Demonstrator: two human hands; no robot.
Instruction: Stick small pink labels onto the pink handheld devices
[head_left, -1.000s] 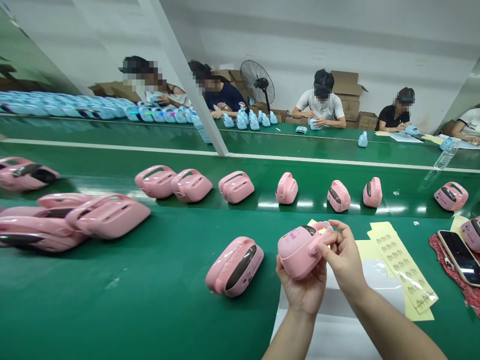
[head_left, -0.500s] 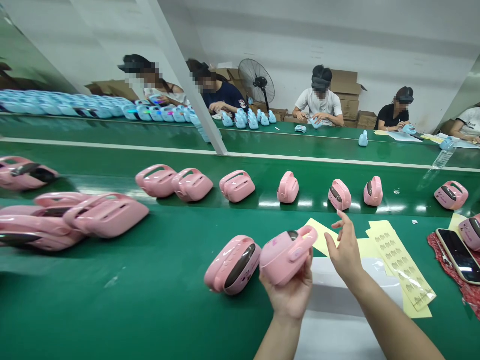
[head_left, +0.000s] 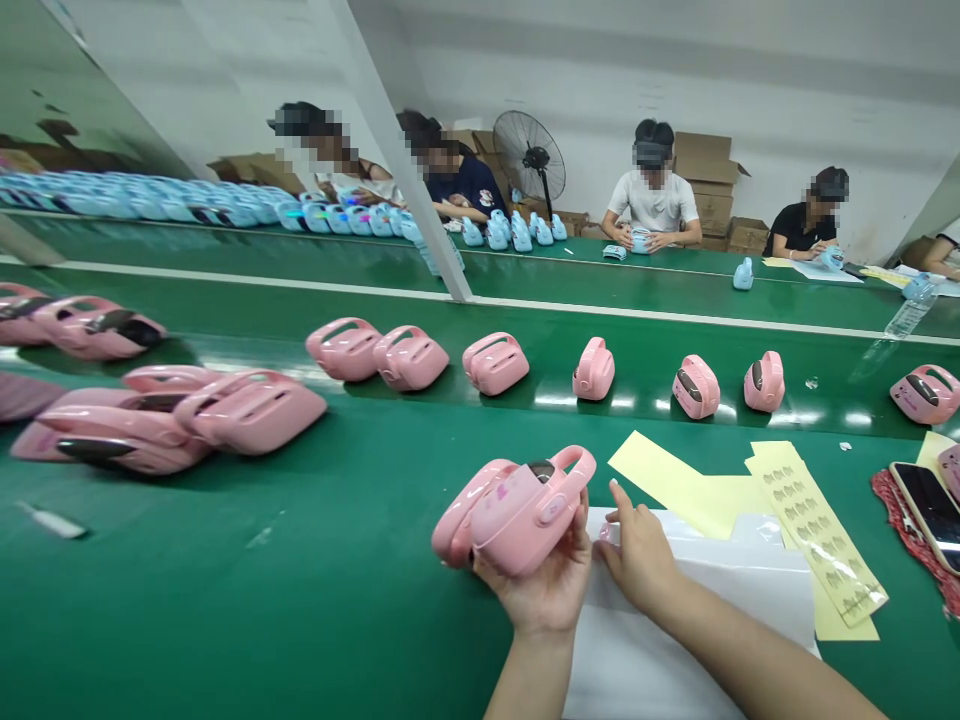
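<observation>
My left hand (head_left: 541, 590) holds a pink plastic device (head_left: 517, 520) with a looped carry handle, probably a small portable speaker, from below and behind. The device is tilted, with a dark window near its top and pink printing on its face. Just behind it, partly hidden, stands another pink handled device (head_left: 459, 515). My right hand (head_left: 645, 560) is to the right of the held device, apart from it, index finger stretched out and thumb spread. A small pinkish patch shows between those fingers; I cannot tell what it is. White sheets (head_left: 637, 660) lie beneath my hands.
Yellow sticker sheets (head_left: 814, 530) and a phone (head_left: 926, 510) on red cloth lie at right. Several pink devices (head_left: 255, 410) stand at left and along the back strip. A white tube-like item (head_left: 54, 520) lies at left. Co-workers (head_left: 652, 205) handle blue devices across the table.
My left hand has moved left and a little down with the pink device, now covering more of the one behind. My right hand has also come left and lower. The view has shifted slightly.
</observation>
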